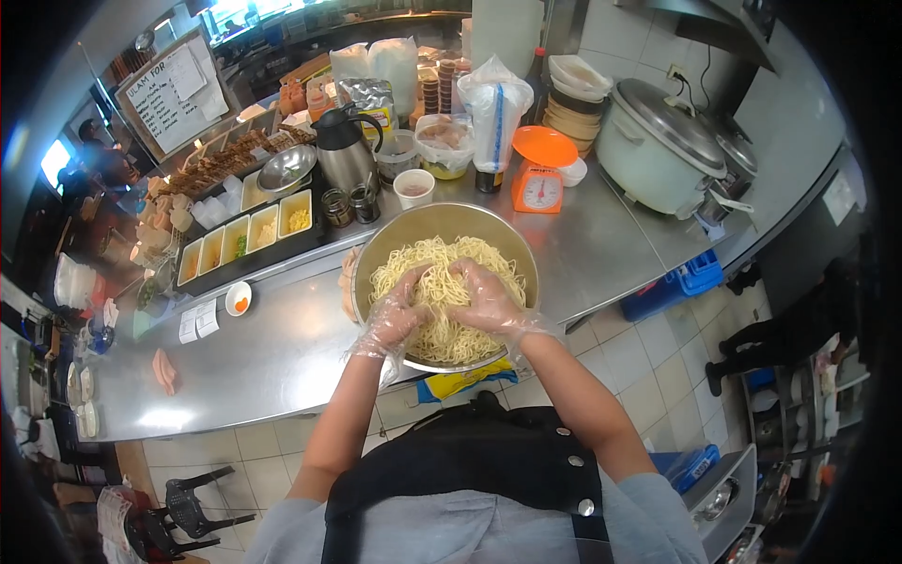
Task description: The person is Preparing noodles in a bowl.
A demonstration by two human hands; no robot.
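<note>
A wide metal mixing bowl [520, 247] stands at the front edge of the steel counter, holding a large heap of pale yellow noodles [451, 338]. Both my hands wear clear plastic gloves and are sunk into the heap. My left hand [398, 317] curls around noodles from the left side. From the right, my right hand [490, 299] grips the same clump, its fingertips partly buried. Between the two hands noodle strands bunch upward. Pinkish cloth [349, 282] shows beside the bowl's left rim.
Behind the bowl are a paper cup [414, 189], an orange kitchen scale [539, 190], a thermal jug [345, 144] and a large rice cooker [659, 151]. Topping containers [243, 236] line the left, near a small white bowl [239, 299]. Another person [789, 324] stands at right.
</note>
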